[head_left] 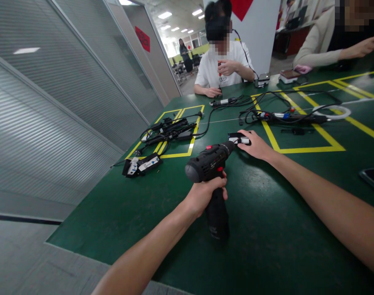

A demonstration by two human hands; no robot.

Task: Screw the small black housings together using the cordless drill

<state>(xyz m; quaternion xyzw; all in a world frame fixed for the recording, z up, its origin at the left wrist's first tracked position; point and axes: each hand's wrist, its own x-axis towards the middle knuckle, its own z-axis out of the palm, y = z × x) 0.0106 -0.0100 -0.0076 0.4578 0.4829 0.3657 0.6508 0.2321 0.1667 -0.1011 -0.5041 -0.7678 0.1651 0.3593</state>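
My left hand [207, 192] is wrapped round the grip of a black cordless drill [209, 162] with red buttons. The drill's chuck points away from me, toward a small black and white device [239, 139] on the table. Fingers of my right hand [254, 144] are closed on that device from its right side. Whether the drill's bit touches the device is hard to make out. Left of the drill lies an opened black casing [142, 164] with white parts inside, and a tiny screw [158, 171] is close by it.
Black cables and plugs [174, 129] are heaped in a yellow-taped area at the left. More cables and tools [285, 118] lie at the right, near a phone [372, 178]. Across the green table [162, 221] a person [223, 61] holds a screwdriver; another sits at the far right.
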